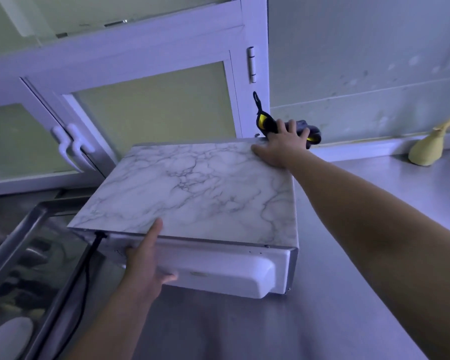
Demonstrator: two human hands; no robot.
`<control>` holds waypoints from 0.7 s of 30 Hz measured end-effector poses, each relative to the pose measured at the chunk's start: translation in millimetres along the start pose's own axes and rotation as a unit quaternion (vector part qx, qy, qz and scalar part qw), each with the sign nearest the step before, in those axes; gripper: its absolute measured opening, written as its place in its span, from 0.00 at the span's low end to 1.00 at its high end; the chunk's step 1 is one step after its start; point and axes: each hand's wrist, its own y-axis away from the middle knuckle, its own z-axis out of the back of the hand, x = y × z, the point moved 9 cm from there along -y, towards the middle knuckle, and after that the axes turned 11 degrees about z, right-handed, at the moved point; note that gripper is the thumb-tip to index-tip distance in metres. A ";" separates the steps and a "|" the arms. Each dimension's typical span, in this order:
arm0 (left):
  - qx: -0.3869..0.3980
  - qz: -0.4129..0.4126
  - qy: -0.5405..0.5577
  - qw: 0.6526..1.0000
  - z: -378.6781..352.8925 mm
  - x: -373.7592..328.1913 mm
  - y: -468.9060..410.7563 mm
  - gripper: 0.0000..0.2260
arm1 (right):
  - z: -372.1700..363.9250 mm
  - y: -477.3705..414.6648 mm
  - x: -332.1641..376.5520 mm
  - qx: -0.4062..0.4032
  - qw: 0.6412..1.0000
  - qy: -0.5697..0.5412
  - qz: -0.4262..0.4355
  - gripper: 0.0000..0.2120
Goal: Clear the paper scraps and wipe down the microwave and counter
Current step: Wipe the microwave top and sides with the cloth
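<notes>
Currently the microwave (192, 193) sits skewed on the steel worktop (270, 328) beside the sink (16, 255), rear panel towards the camera. Left hand (146, 266) grips its near top edge, thumb on the marble-pattern top. Right hand (283, 146) lies spread over the far right corner, fingers on a grey-yellow cloth (316, 132).

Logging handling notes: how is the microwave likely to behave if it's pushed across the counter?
The microwave is probably rigid and heavy: both the left hand and right hand brace it. It would likely slide rather than tip on the smooth metal counter, being low and wide. The black cord at its rear may drag or snag.
</notes>
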 end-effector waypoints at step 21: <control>0.202 -0.045 -0.270 0.940 95.3 -46.8 -7.1 0.38 | 25.5 359.4 74.8 0.030 0.983 0.036 -0.177 0.49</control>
